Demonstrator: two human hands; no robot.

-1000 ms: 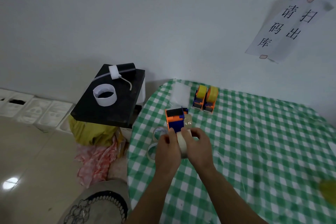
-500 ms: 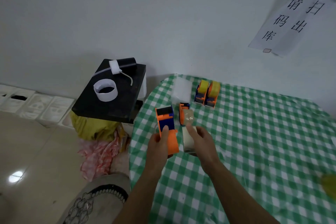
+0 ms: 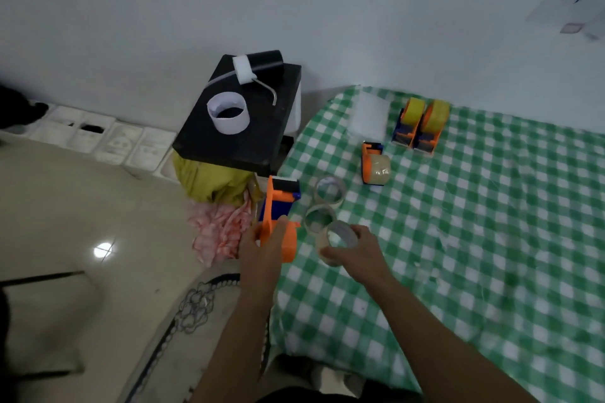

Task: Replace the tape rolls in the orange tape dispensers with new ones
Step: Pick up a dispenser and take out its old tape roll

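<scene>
The left hand [image 3: 262, 250] grips an orange dispenser [image 3: 280, 203] (blue-trimmed) at the table [image 3: 458, 239] edge. The right hand [image 3: 360, 253] pinches a tape roll [image 3: 322, 244], just beside two rings [image 3: 311, 227] lying flat.

Empty orange dispenser [image 3: 278, 222]: gripped by left hand [image 3: 262, 249] at left edge of table [image 3: 491, 239]. Beige tape roll [image 3: 323, 245]: held by right hand [image 3: 360, 252], beside two flat tape rings [image 3: 342, 194] [image 3: 308, 222]. Three loaded dispensers [image 3: 375, 167] [image 3: 409, 123] [image 3: 430, 126]: toward the far-left corner.

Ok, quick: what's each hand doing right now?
Left hand: grips the orange tape dispenser.
Right hand: holds a tape roll.
</scene>
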